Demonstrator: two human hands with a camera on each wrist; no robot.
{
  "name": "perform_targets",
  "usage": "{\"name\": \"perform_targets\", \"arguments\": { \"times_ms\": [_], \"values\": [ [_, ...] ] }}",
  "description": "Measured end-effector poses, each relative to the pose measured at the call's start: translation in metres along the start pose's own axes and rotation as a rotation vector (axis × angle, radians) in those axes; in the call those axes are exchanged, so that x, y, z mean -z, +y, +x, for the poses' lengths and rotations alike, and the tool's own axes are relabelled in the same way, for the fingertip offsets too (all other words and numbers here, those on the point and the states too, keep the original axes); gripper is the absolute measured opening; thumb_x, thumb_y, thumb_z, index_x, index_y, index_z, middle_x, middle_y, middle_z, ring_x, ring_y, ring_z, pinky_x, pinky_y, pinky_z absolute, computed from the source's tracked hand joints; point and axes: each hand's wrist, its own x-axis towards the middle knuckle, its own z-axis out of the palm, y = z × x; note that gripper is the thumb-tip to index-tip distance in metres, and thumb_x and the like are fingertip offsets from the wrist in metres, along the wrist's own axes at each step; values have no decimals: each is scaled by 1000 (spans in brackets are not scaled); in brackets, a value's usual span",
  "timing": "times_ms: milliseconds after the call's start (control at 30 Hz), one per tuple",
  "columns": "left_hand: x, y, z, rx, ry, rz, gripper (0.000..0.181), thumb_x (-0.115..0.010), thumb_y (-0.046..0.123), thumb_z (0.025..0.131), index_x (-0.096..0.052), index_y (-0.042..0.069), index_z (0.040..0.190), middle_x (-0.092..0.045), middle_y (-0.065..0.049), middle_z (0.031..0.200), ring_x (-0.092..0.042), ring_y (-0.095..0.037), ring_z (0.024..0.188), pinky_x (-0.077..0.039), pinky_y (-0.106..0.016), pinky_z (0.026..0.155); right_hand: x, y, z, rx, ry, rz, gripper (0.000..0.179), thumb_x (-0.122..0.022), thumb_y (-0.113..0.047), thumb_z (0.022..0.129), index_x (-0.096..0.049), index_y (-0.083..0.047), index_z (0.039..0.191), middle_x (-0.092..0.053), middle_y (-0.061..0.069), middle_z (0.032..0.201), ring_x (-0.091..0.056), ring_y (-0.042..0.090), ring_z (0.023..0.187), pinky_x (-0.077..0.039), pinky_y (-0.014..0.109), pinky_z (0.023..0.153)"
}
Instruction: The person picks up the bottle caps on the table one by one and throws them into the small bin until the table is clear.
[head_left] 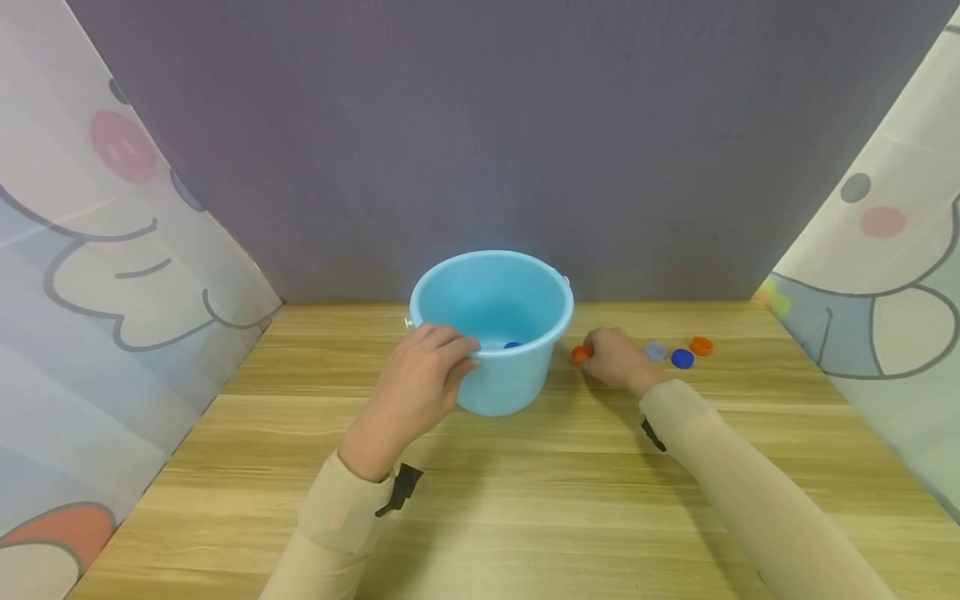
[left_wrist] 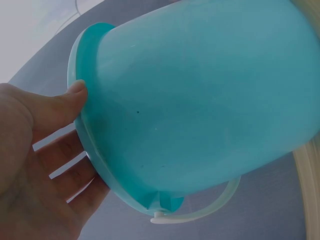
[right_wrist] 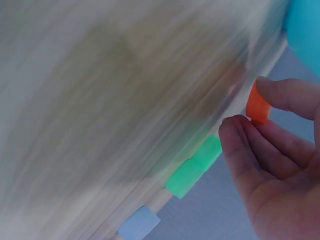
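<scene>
A light blue bucket (head_left: 504,379) stands upright on the table. My left hand (head_left: 423,379) grips its near rim, with the thumb (left_wrist: 67,107) against the outside and the other fingers over the edge. Inside the bucket, part of a dark blue bottle cap (head_left: 513,344) shows; the rest of the bottom is hidden. Just right of the bucket, my right hand (head_left: 617,358) pinches an orange bottle cap (right_wrist: 258,104) between thumb and fingers, low over the table. Two green caps (right_wrist: 184,177) lie near that hand in the right wrist view.
Right of my right hand lie a pale lilac cap (head_left: 656,351), a dark blue cap (head_left: 682,358) and another orange cap (head_left: 702,345). A grey wall (head_left: 510,150) rises behind the wooden table (head_left: 540,517). Printed curtains (head_left: 877,250) hang at both sides.
</scene>
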Motion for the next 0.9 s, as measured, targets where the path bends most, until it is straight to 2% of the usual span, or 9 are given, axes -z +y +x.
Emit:
{"name": "perform_targets", "arguments": {
  "times_ms": [100,167,333,400,900],
  "values": [
    [0,0,0,-3,1,-1,16,-77,7,89,-76,4,105,-72,-4,96,-61,-26,92,-53,-38,82,2,-1,-2,-16,13,40,15,-73,-13,88,-71,2,91,-69,10,83,-60,24,74,-54,39,70],
    [0,0,0,-3,2,-2,16,-78,7,89,-76,4,105,-72,-5,96,-61,-26,92,-53,-38,82,4,-3,-3,-35,11,70,17,-73,-14,89,-73,2,94,-70,11,87,-62,26,78,-55,40,73],
    [-1,0,0,-2,3,-1,16,-78,7,89,-76,4,105,-72,-5,96,-62,-26,92,-53,-39,82,10,-8,-8,-35,31,119,29,-72,-16,90,-71,4,111,-71,20,108,-66,38,101,-54,53,90],
    [-1,0,0,-2,3,3,16,-78,7,89,-76,4,105,-72,-5,96,-62,-26,92,-53,-39,83,12,-9,-10,-21,50,134,34,-72,-16,89,-70,5,115,-70,23,112,-64,41,107,-53,56,92],
    [-1,1,0,1,2,13,15,-78,7,89,-76,5,104,-71,-4,96,-62,-26,93,-53,-38,84,16,-7,-22,-17,137,240,38,-72,-24,89,-69,4,115,-70,21,111,-65,38,101,-56,52,86]
  ]
}}
